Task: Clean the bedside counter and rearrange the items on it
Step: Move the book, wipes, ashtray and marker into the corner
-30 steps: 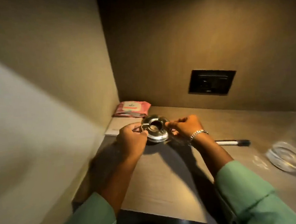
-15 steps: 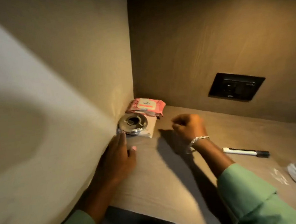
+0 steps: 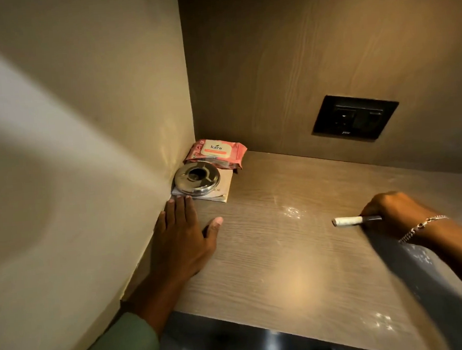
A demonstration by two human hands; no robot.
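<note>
At about eight o'clock the left hand [image 3: 183, 239] lies flat on the wood-grain counter [image 3: 291, 274], fingers spread and holding nothing, its fingertips just short of a white card [image 3: 224, 190]. On that card, toward ten o'clock in the corner against the wall, sits a round polished steel ashtray [image 3: 197, 178] with a dark central opening and notched rim. Just behind it rests a pink Kara wet-wipes pack [image 3: 216, 152] with a pale label. At one o'clock a black switch-and-socket plate [image 3: 354, 117] is set in the back panel. At three o'clock the right hand [image 3: 396, 212], wearing a silver bracelet [image 3: 422, 227], is closed around the dark end of a white-barrelled pen [image 3: 349, 220].
</note>
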